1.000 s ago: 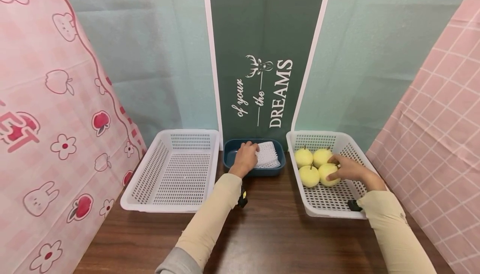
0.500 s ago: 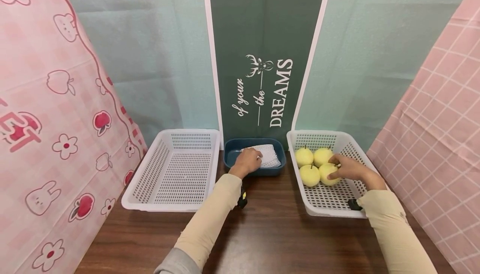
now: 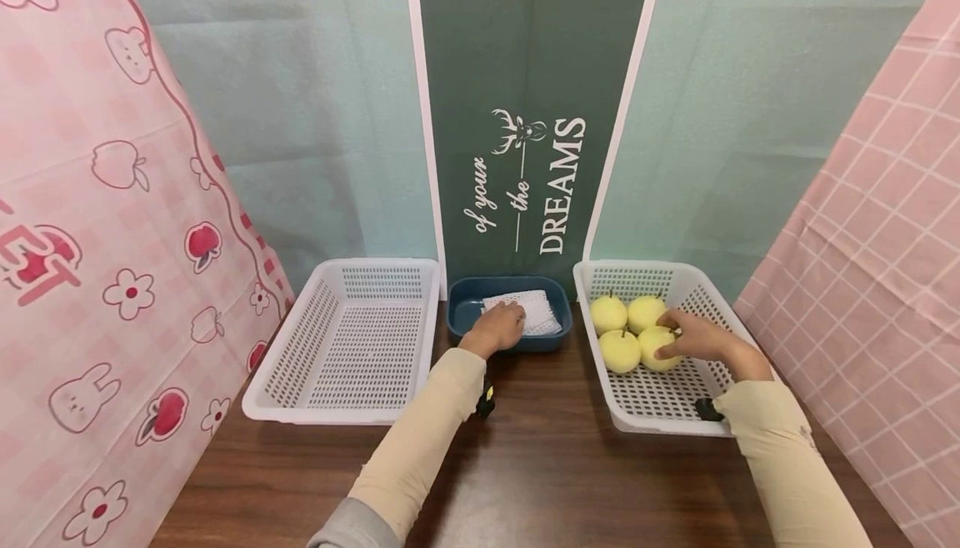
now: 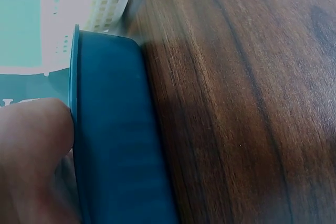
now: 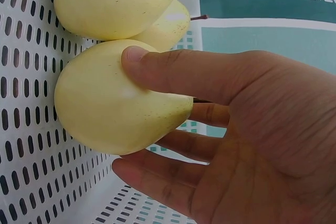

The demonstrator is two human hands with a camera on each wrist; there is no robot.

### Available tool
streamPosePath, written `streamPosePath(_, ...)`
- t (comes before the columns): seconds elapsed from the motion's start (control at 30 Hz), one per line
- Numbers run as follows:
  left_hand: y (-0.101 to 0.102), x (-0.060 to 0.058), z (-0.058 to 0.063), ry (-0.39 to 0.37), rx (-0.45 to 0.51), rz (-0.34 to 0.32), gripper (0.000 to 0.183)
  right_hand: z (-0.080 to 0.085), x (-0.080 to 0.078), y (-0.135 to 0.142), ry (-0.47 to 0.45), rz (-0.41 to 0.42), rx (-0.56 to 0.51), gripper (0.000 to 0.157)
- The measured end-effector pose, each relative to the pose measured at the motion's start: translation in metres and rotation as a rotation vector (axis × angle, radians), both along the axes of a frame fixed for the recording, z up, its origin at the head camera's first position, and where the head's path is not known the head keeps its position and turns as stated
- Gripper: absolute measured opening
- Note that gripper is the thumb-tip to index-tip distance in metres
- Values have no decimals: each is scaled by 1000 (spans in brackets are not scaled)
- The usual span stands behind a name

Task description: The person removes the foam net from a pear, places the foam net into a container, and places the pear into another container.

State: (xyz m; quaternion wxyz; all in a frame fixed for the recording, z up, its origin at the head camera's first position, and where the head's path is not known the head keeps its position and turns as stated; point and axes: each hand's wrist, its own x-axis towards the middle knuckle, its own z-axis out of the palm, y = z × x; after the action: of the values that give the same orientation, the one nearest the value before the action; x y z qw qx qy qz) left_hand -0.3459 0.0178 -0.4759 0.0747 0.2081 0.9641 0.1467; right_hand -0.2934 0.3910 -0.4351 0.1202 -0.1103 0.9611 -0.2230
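In the head view, a blue plastic tray holds white foam netting sleeves lying flat. My left hand reaches over its front rim, fingers bent down onto the netting. Whether they pinch it is hidden. The left wrist view has my thumb against the rim of the tray. On the right, my right hand holds the front right pear in the white basket. The right wrist view shows the thumb on top of that pear, the fingers curled beneath.
Several other yellow pears sit beside the held one. A second white perforated basket stands on the left. Both baskets and the tray rest on a dark wooden table, with a green printed cloth hanging behind.
My left hand has moved down and slightly right, lower over the tray's front rim. The netting's left part has come into view. The right hand stays on the pear.
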Motion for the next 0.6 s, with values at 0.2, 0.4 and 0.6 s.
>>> streamPosePath(0.2, 2, -2, -2, 11, -46, -36, 44, 1, 0, 1, -2, -2, 2, 73)
streamPosePath(0.4, 2, -2, 2, 2, -81, -74, 47, 0, -1, 3, 10, -2, 9, 72)
streamPosePath(0.6, 1, -3, 2, -25, -81, -70, 49, 4, 2, 2, 33, 2, 24, 69)
